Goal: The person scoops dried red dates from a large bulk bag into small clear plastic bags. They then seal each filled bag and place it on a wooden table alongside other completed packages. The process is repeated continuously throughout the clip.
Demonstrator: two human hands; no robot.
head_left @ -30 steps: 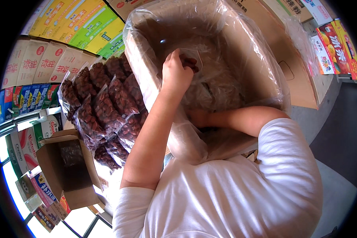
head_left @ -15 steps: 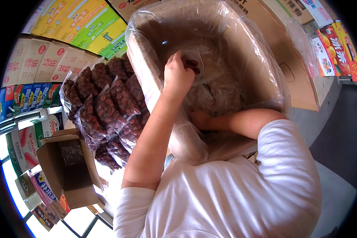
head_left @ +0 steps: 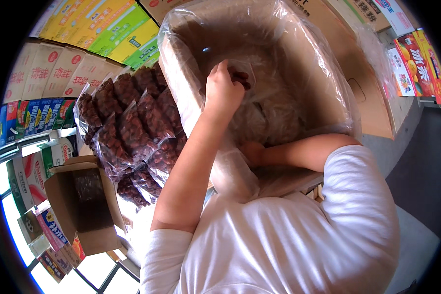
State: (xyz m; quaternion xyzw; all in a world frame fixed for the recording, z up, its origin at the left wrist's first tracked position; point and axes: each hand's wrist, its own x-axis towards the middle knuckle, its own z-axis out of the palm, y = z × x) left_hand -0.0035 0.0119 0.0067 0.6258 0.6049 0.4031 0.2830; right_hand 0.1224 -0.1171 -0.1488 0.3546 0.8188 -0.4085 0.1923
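Note:
My left hand (head_left: 223, 89) is closed on the edge of a small clear plastic bag (head_left: 250, 73) over the large box. A few dark red-brown pieces (head_left: 240, 79), like dried dates, show in the bag beside my fingers. Low in the near part of the cardboard box (head_left: 323, 83) is my right hand (head_left: 253, 153); shadow and plastic hide its fingers. A clear plastic liner (head_left: 174, 54) covers the box walls and hangs over the rim. Crumpled film and brownish contents (head_left: 272, 117) lie at its bottom, too dim to make out.
Several filled clear bags of dark red dried fruit (head_left: 132, 127) are piled left of the box. An opened small carton (head_left: 88, 196) stands nearer on the left. Stacked cartons (head_left: 39, 73) and yellow-green boxes (head_left: 103, 29) line the far left; a red drink carton (head_left: 416, 63) is at far right.
My left hand has shifted slightly right, and more of the small bag shows spread out beside it. My right hand stays low in the box, a touch further right.

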